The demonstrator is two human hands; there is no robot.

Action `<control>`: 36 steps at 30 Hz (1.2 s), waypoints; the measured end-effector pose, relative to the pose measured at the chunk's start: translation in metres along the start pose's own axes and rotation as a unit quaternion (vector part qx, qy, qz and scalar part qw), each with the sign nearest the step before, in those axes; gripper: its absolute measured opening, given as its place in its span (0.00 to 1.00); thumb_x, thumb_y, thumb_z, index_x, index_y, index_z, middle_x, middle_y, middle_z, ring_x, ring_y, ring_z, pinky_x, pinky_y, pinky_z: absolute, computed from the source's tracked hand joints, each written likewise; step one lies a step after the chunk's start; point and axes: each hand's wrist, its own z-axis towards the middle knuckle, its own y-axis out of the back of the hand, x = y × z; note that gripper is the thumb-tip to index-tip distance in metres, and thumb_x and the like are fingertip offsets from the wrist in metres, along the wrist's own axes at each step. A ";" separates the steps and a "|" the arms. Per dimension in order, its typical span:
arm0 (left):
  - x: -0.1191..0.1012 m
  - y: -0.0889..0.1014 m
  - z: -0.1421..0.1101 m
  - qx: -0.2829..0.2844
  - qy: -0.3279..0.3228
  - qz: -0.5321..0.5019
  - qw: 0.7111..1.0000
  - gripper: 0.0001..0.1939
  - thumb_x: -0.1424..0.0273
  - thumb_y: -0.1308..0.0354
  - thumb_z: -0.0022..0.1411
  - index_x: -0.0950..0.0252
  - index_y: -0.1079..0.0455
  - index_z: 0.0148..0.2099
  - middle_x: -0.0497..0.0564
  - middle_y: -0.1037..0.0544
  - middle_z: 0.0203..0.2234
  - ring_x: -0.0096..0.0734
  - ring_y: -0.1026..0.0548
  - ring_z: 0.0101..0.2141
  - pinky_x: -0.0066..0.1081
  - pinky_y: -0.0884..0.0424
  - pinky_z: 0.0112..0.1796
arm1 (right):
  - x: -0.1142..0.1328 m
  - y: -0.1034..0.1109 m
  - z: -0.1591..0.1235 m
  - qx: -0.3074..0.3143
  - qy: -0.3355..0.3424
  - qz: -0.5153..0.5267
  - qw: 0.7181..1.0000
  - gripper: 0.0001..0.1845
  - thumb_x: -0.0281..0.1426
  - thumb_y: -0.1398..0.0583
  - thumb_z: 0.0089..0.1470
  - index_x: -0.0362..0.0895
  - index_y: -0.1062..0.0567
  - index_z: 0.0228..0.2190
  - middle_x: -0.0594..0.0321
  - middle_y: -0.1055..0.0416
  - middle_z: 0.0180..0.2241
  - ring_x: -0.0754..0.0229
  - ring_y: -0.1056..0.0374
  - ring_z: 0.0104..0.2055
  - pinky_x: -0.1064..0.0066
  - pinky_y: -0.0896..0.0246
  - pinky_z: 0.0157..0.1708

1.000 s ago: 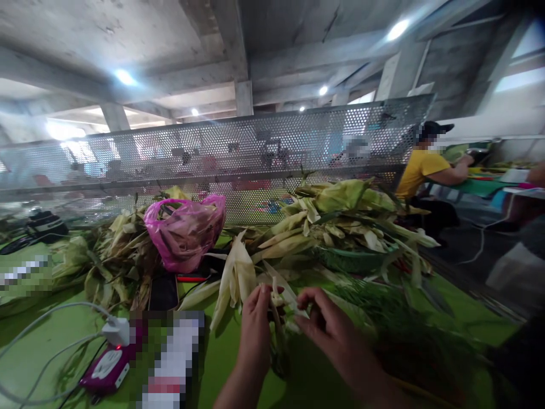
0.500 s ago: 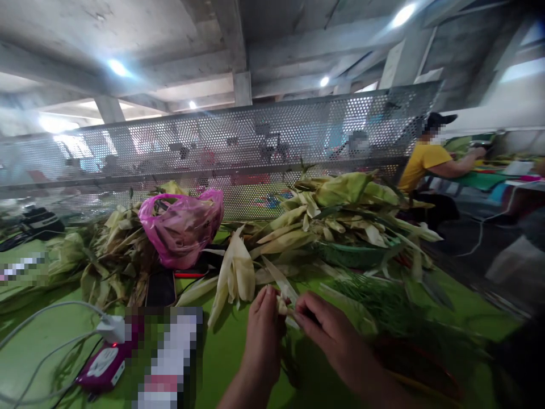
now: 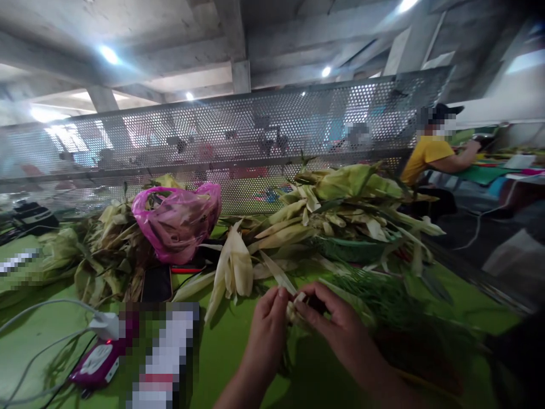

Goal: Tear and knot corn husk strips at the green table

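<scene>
Right of centre, husks (image 3: 351, 184) lie over a basin (image 3: 355, 250); left of centre, a bag (image 3: 181, 227); lower left, a power strip (image 3: 97, 363).

The green table (image 3: 221, 346) has room well left of the held husk (image 3: 291, 313); a big leaf pile (image 3: 340, 213) blocks behind it.

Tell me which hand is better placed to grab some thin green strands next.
Right, probably. The right hand is nearer the green strands, which lie on its side; the left hand is farther off. Both seem to pinch a pale husk, so the right would first need to let go.
</scene>
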 end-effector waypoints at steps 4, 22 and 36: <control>-0.001 0.000 -0.001 0.011 -0.019 0.018 1.000 0.19 0.53 0.43 0.58 0.64 0.36 0.27 0.45 0.39 0.23 0.26 0.42 0.26 0.25 0.43 0.29 | -0.003 0.004 -0.001 -0.049 0.074 -0.079 0.993 0.08 0.36 0.41 0.56 0.46 0.29 0.27 0.65 0.34 0.27 0.60 0.38 0.30 0.69 0.43 0.32; 0.000 -0.002 -0.001 -0.016 -0.045 0.048 0.998 0.19 0.53 0.45 0.59 0.64 0.35 0.28 0.44 0.38 0.22 0.26 0.42 0.25 0.25 0.44 0.28 | -0.009 0.001 0.000 -0.037 -0.088 0.136 0.986 0.14 0.42 0.39 0.53 0.47 0.32 0.36 0.65 0.33 0.33 0.67 0.42 0.23 0.75 0.46 0.19; 0.003 -0.002 -0.002 -0.075 0.013 -0.038 0.996 0.20 0.52 0.41 0.56 0.65 0.35 0.30 0.42 0.41 0.21 0.22 0.46 0.22 0.23 0.48 0.23 | 0.000 0.000 -0.001 -0.020 -0.048 0.147 0.988 0.07 0.34 0.38 0.49 0.45 0.31 0.27 0.69 0.39 0.23 0.65 0.43 0.25 0.74 0.45 0.23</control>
